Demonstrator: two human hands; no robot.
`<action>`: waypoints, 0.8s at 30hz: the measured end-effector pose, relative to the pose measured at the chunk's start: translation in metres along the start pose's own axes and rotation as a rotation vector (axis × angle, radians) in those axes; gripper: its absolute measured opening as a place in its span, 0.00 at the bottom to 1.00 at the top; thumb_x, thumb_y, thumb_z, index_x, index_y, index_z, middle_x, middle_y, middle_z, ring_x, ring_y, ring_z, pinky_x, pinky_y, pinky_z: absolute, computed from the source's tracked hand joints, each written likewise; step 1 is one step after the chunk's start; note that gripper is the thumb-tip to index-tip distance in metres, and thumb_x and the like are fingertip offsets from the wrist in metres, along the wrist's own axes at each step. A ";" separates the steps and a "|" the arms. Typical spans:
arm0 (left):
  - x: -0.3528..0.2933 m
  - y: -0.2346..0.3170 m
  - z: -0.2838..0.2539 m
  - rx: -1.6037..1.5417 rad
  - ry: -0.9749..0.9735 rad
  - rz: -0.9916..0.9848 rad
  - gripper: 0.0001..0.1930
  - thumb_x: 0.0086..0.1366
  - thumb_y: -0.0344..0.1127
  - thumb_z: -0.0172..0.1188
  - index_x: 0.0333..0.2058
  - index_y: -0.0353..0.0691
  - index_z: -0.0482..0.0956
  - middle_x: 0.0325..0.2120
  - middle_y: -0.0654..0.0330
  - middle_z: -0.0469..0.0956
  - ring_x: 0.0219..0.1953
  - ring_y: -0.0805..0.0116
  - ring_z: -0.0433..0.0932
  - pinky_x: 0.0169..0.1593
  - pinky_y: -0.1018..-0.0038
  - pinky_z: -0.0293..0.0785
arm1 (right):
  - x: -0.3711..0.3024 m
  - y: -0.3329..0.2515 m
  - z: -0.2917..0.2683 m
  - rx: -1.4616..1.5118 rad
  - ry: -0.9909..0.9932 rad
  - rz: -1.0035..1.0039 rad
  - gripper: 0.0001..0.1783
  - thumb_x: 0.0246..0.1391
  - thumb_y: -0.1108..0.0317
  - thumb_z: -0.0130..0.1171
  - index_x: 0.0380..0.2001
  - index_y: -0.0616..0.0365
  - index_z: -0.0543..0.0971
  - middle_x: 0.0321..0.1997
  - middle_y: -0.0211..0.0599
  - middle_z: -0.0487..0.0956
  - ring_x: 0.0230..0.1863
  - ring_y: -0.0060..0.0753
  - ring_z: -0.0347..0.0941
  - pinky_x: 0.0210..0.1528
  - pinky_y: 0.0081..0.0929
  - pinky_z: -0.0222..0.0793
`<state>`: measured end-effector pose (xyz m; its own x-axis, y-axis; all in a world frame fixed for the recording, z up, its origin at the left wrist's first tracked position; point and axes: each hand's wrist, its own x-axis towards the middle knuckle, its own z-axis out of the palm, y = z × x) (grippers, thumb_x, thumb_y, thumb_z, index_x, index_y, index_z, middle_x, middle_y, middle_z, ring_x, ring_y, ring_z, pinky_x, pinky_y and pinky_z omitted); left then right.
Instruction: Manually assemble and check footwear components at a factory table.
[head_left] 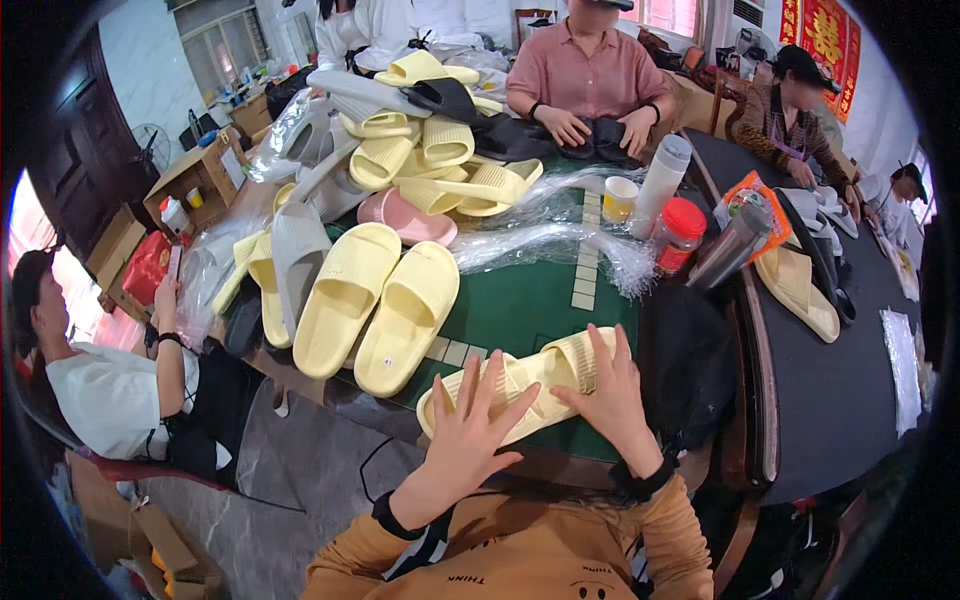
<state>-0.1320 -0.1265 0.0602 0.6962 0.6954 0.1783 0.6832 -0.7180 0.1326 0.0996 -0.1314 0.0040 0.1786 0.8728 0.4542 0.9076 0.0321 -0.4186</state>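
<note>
Under both my hands, at the near edge of the green table, lie pale yellow slide slippers (528,374), set close together lengthwise from left to right. Over their left end my left hand (468,425) is open, its fingers spread. My right hand (612,395) is open too, fingers apart on the right end. Both hands seem to rest on the slippers, and their palms hide part of them. Just beyond my left hand stand two more yellow slippers (378,308), side by side, toes pointing away. A pink slipper (405,216) lies behind those.
A heap of yellow, grey and black slippers (440,140) covers the table's far left. Clear plastic bags (560,240) lie mid-table. A white bottle (662,185), red-lidded jar (680,235), steel tumbler (730,245) and paper cup (620,198) stand right. Co-workers sit around.
</note>
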 end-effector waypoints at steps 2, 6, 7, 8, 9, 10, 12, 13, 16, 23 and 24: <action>0.000 -0.002 0.003 0.007 0.015 0.014 0.49 0.43 0.46 0.76 0.66 0.63 0.61 0.69 0.43 0.44 0.67 0.37 0.52 0.57 0.34 0.58 | 0.000 -0.004 0.005 0.051 -0.127 0.036 0.52 0.40 0.47 0.73 0.66 0.53 0.62 0.62 0.61 0.63 0.63 0.63 0.61 0.62 0.52 0.59; -0.002 -0.004 0.005 0.021 0.060 0.014 0.44 0.42 0.44 0.76 0.61 0.59 0.67 0.68 0.44 0.47 0.65 0.39 0.55 0.56 0.36 0.60 | 0.007 0.006 0.010 0.190 -0.117 0.037 0.47 0.42 0.52 0.72 0.64 0.58 0.65 0.57 0.59 0.68 0.59 0.61 0.65 0.59 0.46 0.64; -0.002 -0.005 0.005 0.015 0.072 0.020 0.42 0.42 0.43 0.76 0.59 0.57 0.69 0.68 0.44 0.48 0.65 0.40 0.56 0.56 0.37 0.60 | 0.009 0.006 0.008 0.189 -0.117 0.036 0.47 0.42 0.52 0.72 0.64 0.58 0.65 0.57 0.59 0.68 0.59 0.61 0.65 0.59 0.46 0.64; -0.003 -0.007 0.005 0.014 0.073 0.019 0.42 0.42 0.43 0.76 0.59 0.57 0.69 0.68 0.44 0.48 0.65 0.40 0.56 0.56 0.37 0.60 | 0.010 0.005 0.005 0.214 -0.144 0.047 0.45 0.43 0.53 0.71 0.63 0.59 0.65 0.57 0.59 0.68 0.58 0.60 0.66 0.59 0.45 0.64; -0.005 -0.008 0.006 0.007 0.070 0.015 0.40 0.43 0.42 0.76 0.57 0.56 0.70 0.68 0.44 0.48 0.65 0.40 0.55 0.56 0.37 0.60 | 0.011 0.004 0.004 0.240 -0.173 0.058 0.44 0.44 0.55 0.70 0.62 0.60 0.66 0.57 0.59 0.69 0.58 0.60 0.66 0.59 0.44 0.65; -0.007 -0.010 0.005 0.002 0.066 0.014 0.38 0.43 0.42 0.75 0.56 0.55 0.71 0.67 0.44 0.49 0.65 0.40 0.55 0.56 0.38 0.60 | 0.012 0.005 0.004 0.240 -0.171 0.059 0.44 0.44 0.55 0.70 0.62 0.60 0.66 0.57 0.59 0.69 0.58 0.60 0.66 0.59 0.44 0.65; -0.011 -0.013 -0.002 0.008 0.036 0.009 0.37 0.44 0.41 0.75 0.55 0.54 0.71 0.67 0.44 0.49 0.66 0.40 0.54 0.57 0.38 0.59 | 0.012 0.009 0.004 0.253 -0.171 0.051 0.41 0.46 0.57 0.69 0.62 0.58 0.66 0.58 0.59 0.69 0.60 0.59 0.65 0.60 0.46 0.63; -0.013 -0.016 -0.005 0.009 0.007 0.010 0.36 0.44 0.41 0.75 0.55 0.54 0.71 0.67 0.44 0.49 0.66 0.40 0.53 0.58 0.38 0.59 | 0.012 0.015 0.004 0.249 -0.167 0.060 0.41 0.46 0.57 0.69 0.62 0.58 0.66 0.58 0.59 0.69 0.60 0.59 0.65 0.60 0.46 0.63; -0.023 -0.032 -0.009 -0.067 -0.076 0.048 0.36 0.45 0.39 0.74 0.55 0.54 0.71 0.68 0.44 0.48 0.68 0.40 0.50 0.60 0.38 0.57 | 0.010 0.025 0.000 0.226 -0.147 0.037 0.40 0.48 0.59 0.67 0.63 0.55 0.66 0.60 0.61 0.67 0.61 0.61 0.63 0.63 0.47 0.60; -0.032 -0.048 -0.014 -0.100 -0.121 0.118 0.38 0.47 0.33 0.72 0.59 0.58 0.69 0.70 0.48 0.45 0.71 0.42 0.44 0.66 0.42 0.49 | 0.020 0.028 -0.030 0.334 -0.361 -0.090 0.41 0.49 0.56 0.66 0.66 0.48 0.64 0.65 0.61 0.63 0.67 0.62 0.58 0.68 0.46 0.54; -0.031 -0.047 -0.014 -0.130 -0.140 0.131 0.38 0.47 0.33 0.72 0.59 0.58 0.69 0.70 0.48 0.45 0.71 0.42 0.43 0.66 0.42 0.49 | 0.021 0.032 -0.033 0.328 -0.353 -0.075 0.41 0.49 0.56 0.66 0.66 0.48 0.64 0.65 0.61 0.63 0.67 0.62 0.58 0.68 0.46 0.54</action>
<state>-0.1890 -0.1143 0.0616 0.8071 0.5866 0.0660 0.5572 -0.7940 0.2431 0.1448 -0.1280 0.0261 -0.0735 0.9722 0.2221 0.7353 0.2033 -0.6466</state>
